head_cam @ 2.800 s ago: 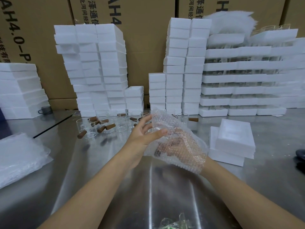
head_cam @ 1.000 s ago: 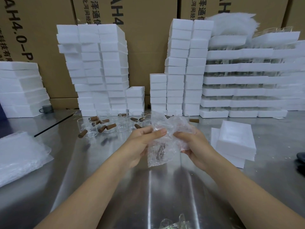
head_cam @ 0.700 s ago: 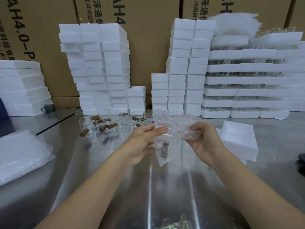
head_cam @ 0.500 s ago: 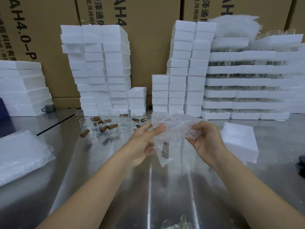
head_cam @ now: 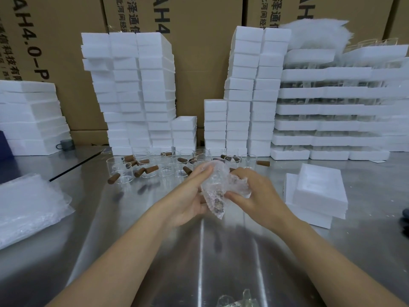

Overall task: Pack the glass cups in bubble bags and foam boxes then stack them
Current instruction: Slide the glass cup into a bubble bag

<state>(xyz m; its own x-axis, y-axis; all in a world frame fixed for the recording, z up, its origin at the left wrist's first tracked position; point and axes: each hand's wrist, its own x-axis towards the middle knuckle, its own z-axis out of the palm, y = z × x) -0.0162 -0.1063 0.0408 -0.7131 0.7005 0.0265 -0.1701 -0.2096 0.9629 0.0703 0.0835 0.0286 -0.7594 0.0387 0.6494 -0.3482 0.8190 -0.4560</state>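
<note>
A clear bubble bag (head_cam: 218, 185) with a glass cup inside hangs above the middle of the steel table (head_cam: 155, 251); the cup's brown handle shows through near the bottom. My left hand (head_cam: 190, 198) holds the bag's left side, fingers stretched along it and thumb under. My right hand (head_cam: 254, 196) grips the crumpled right side of the bag, thumb pressed on its front. Several bare glass cups (head_cam: 168, 167) with brown handles stand in rows behind my hands. A short stack of flat foam boxes (head_cam: 318, 191) lies to the right.
Tall stacks of white foam boxes (head_cam: 132, 89) line the back in front of cardboard cartons (head_cam: 199, 29). Foam trays with glasses (head_cam: 340, 107) are piled at the back right. A heap of bubble bags (head_cam: 28, 207) lies at the left. More foam slabs (head_cam: 28, 116) stand far left.
My right hand came out of the bag and took its outer side. Both hands have drawn together, folding the bag's loose top over the cup into a tighter bundle.
</note>
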